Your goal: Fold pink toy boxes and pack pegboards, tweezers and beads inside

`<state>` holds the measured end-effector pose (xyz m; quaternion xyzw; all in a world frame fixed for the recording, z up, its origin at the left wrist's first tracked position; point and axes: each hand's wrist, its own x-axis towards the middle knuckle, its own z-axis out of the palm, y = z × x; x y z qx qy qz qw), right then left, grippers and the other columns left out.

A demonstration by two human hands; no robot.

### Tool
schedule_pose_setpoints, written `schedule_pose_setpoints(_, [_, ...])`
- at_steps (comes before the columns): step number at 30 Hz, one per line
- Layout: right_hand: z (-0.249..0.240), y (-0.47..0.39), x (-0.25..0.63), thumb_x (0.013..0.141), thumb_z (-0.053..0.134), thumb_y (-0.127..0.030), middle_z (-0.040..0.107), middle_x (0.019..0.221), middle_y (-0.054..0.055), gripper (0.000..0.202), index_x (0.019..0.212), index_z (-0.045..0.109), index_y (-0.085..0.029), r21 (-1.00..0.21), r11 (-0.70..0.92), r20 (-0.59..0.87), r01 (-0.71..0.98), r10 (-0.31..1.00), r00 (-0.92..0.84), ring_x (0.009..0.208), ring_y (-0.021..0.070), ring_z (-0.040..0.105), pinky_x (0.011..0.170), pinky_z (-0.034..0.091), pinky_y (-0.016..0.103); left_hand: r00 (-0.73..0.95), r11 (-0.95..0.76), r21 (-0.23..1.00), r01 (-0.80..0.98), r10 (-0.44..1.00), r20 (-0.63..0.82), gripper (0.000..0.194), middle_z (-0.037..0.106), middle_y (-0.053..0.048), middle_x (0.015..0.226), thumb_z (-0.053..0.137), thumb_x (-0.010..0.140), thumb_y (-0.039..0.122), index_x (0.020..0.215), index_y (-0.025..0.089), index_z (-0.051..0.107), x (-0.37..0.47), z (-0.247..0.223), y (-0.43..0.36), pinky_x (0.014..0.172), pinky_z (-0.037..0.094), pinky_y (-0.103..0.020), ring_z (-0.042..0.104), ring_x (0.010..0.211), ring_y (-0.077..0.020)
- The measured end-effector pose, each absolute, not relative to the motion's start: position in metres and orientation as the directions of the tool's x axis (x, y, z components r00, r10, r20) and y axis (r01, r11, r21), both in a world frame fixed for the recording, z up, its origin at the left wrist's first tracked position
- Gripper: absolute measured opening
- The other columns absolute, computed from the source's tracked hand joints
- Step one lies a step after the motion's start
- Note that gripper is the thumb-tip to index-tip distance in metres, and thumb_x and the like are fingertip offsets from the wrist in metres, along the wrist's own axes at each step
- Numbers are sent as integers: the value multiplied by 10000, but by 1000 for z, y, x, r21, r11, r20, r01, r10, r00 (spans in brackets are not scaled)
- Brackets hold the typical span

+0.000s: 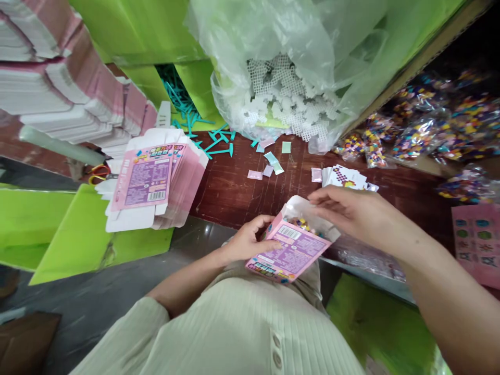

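Observation:
A pink and purple printed box (289, 250) is in my left hand (250, 239), with the thumb across its front and the fingers along its side. Its white-lined end gapes toward the table, and a bag of colourful small pieces (300, 224) shows inside. At that open end is my right hand (344, 211). Its fingers stretch out over the white flap and seem to touch it; the thumb is hidden. Just beyond lie white printed cards (346, 177) and a small pink packet (316, 175).
Flat pink boxes (148, 179) lie stacked at the left, near scissors (99, 173). Teal plastic tools (219, 143) spill from a green box. Small coloured packets (269, 162) dot the brown table (230, 190). Behind are white pegboards (289, 99) in clear plastic; bead bags (422, 135) fill the right.

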<state>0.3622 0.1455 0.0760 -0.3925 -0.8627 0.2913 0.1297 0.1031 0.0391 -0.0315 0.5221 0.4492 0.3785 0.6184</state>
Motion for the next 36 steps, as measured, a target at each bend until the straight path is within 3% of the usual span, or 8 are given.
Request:
schedule_pose_setpoints(6, [63,107,347,1104,446,-490,781,867,17,394,985,734,-250,-634,480,-142,606,698,-702,741,196,733,657,538,323,254,181,979,-92,955,-152,577,727,-102,1249,880,841,439,1304,198,634,112,-39,37,955,552,-345,690,1093,-227])
schedule_pose_setpoints(9, [48,94,363,1057,581,-435,774,1226,85,274,1259,686,-282,-648,441,126,620,866,-484,1112,291,744,950,601,462,242,153,980,-125,963,-119,578,723,-103,1228,852,873,427,1333,202,583,112,-39,40,918,571,-336,698,1079,-224])
schedule_pose_setpoints(11, [31,84,375,997,689,-400,698,1384,134,428,1402,591,-303,-689,377,260,619,926,-275,1300,356,659,1058,568,566,211,93,983,-157,976,-59,701,700,-108,1285,823,901,422,1475,235,467,110,-38,43,956,573,-354,691,1130,-231])
schedule_pose_setpoints(15, [-13,60,385,1029,642,-376,688,1361,105,473,1474,483,-347,-954,124,57,272,969,-241,1040,253,759,823,667,438,260,78,987,-143,965,-38,973,625,-108,1424,794,928,412,1671,335,171,103,-41,47,1037,550,-388,665,1193,-232])
schedule_pose_setpoints(20, [-33,40,396,1029,655,-384,692,1295,75,411,1432,586,-336,-981,-80,-146,176,903,-404,1024,201,744,875,653,379,445,161,987,10,883,-149,482,696,-44,1094,772,944,454,1340,235,605,94,-40,50,856,558,-308,677,963,-184])
schedule_pose_setpoints(23, [-33,40,398,1012,685,-392,701,1217,80,216,1196,752,-301,-969,54,-27,242,947,-319,1185,227,686,986,613,388,375,74,989,124,920,-116,363,697,-96,1203,578,1052,527,1143,206,723,96,-35,57,1020,528,-371,664,1162,-228])
schedule_pose_setpoints(29, [-35,38,387,1010,695,-334,713,1229,65,397,1405,678,-364,-962,174,148,210,980,-134,1142,204,697,997,596,394,174,109,994,11,979,-109,441,747,-80,1094,694,982,546,1261,210,635,104,-29,60,876,555,-320,705,1000,-195])
schedule_pose_setpoints(36, [-12,44,381,960,749,-464,759,993,44,208,951,770,-256,-974,0,-39,227,985,-169,895,179,719,790,588,291,269,215,970,113,933,-238,257,754,-99,1143,765,908,413,978,173,705,108,-6,61,848,536,-315,705,1013,-196])
